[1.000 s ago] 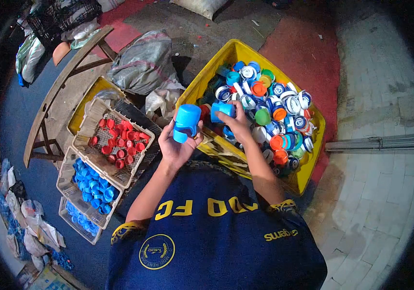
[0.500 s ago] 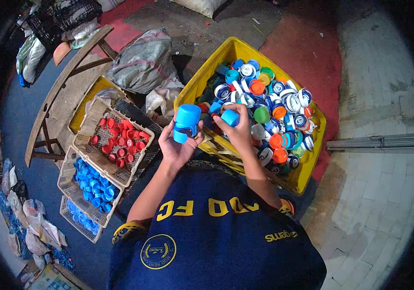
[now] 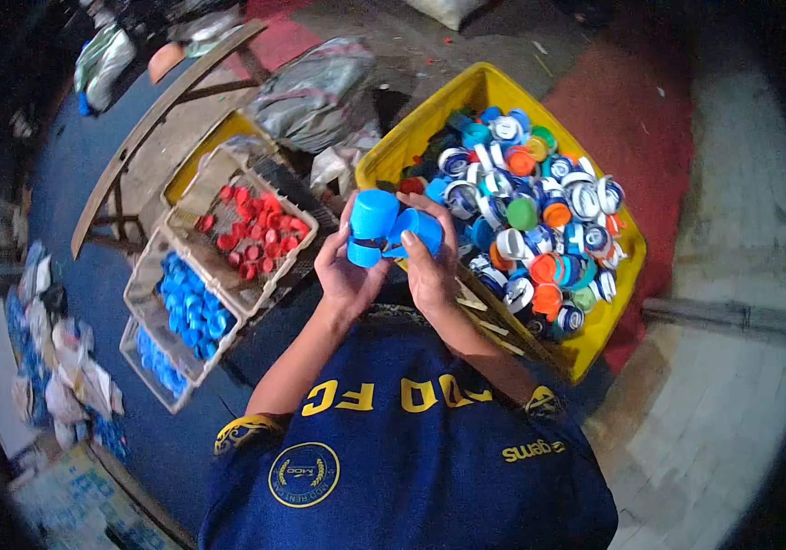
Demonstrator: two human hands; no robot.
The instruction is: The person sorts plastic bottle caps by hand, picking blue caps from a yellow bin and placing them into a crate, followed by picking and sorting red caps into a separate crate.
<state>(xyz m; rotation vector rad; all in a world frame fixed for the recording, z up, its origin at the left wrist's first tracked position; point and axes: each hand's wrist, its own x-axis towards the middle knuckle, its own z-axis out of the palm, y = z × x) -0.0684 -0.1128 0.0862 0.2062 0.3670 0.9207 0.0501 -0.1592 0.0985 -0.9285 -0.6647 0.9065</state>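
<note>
My left hand [image 3: 349,275] holds blue caps [image 3: 375,216], one with its round top facing up and a ring-like part beneath it. Right beside it, my right hand [image 3: 432,266] is closed on another blue cap [image 3: 417,233], its open side tilted up and its edge close to or against the others. Both hands are in front of the near left corner of a yellow crate [image 3: 625,266], which is heaped with mixed caps [image 3: 522,214] in white, blue, orange and green.
To the left, one crate holds red caps [image 3: 260,233], another blue caps [image 3: 193,307], and a third lighter blue caps [image 3: 160,363]. A wooden bench [image 3: 150,124] and a grey sack [image 3: 312,96] stand beyond. Plastic bags [image 3: 65,385] lie at far left.
My right hand has moved left to my left hand, bringing its blue cap beside the others. The view has shifted, so the crates appear further right.
</note>
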